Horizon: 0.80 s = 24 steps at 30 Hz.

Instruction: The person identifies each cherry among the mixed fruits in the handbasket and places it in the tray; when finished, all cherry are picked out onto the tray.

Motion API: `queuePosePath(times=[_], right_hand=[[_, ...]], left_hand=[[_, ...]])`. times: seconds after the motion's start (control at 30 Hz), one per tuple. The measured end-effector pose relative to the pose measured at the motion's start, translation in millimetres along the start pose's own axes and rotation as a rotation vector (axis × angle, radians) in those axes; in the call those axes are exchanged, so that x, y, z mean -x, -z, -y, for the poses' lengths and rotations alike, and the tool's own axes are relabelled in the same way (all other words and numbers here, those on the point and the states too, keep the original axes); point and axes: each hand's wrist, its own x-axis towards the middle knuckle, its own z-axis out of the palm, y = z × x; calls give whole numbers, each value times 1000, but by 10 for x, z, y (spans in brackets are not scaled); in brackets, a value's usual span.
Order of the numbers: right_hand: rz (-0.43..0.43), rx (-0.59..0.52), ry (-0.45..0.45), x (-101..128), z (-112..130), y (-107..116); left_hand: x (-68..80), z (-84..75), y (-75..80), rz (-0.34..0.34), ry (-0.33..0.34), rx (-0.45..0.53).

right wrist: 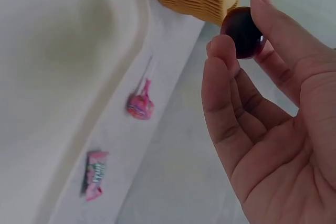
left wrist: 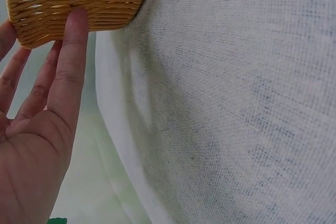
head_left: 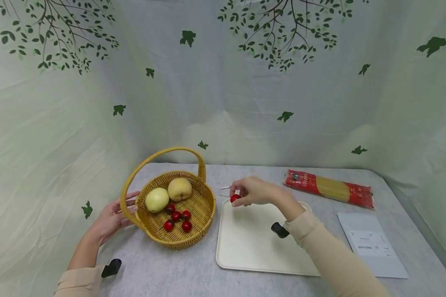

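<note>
A yellow wicker basket (head_left: pixel 204 232) with a tall handle stands left of centre. In it lie a pale yellow-green fruit (head_left: pixel 157 200), a yellow pear-like fruit (head_left: pixel 180 189) and several dark red cherries (head_left: pixel 176 216). My left hand (head_left: pixel 113 218) touches the basket's left side with its fingers fairly straight; in the left wrist view the hand (left wrist: pixel 47 108) rests against the woven wall. Over the far left corner of a cream tray (head_left: pixel 260 243), my right hand (head_left: pixel 254 192) pinches a cherry (right wrist: pixel 242 32) between thumb and fingertips.
A red and yellow pasta packet (head_left: pixel 330 187) lies at the back right, with a white-grey flat box or booklet (head_left: pixel 371 245) before it. Beyond the tray, the right wrist view shows a wrapped lollipop (right wrist: pixel 140 104) and a pink wrapped candy (right wrist: pixel 96 174).
</note>
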Motion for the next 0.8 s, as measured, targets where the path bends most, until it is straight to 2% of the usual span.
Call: queuePosePath(times=[0.4,0.8], right_hand=[[-112,74,-43,13,-188,-429],[-226,158,-146,-12,-195,-784]], left_hand=[[-2,31,13,10,-7,52],[-1,29,3,7,-1,49]])
